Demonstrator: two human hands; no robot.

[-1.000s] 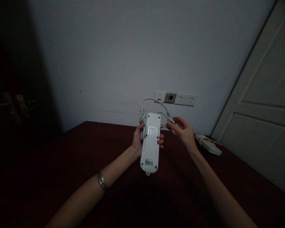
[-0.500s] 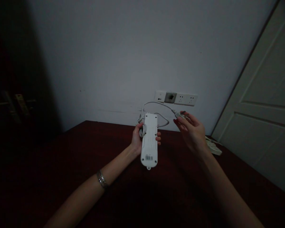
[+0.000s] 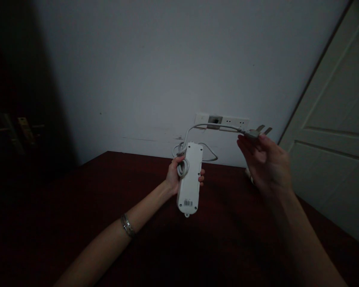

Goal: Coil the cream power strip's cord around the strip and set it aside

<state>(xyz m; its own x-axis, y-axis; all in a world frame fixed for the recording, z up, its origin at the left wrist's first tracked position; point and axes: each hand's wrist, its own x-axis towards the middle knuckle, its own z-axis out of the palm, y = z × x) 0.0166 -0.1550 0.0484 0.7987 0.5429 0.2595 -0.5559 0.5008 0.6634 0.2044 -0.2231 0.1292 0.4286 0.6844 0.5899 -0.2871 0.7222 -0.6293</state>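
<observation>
My left hand (image 3: 174, 179) is wrapped round a white power strip (image 3: 190, 179), held back side up above the dark red table (image 3: 77, 207), with loops of its grey cable (image 3: 182, 165) bunched against the fingers. My right hand (image 3: 265, 161) is raised to the right and pinches the cable's plug (image 3: 253, 132), whose metal prongs point right. The cable (image 3: 209, 126) stretches from the strip up to that plug. A bracelet (image 3: 128, 226) is on my left wrist.
A white wall socket panel (image 3: 223, 121) sits on the wall just behind the cable. A white door (image 3: 332, 131) stands at the right. Dark furniture with handles (image 3: 14, 131) is at the left. My right hand hides most of a second power strip on the table.
My right hand has pulled the plug up and to the right, drawing the cable out from the strip. My left hand kept the strip nearly in place.
</observation>
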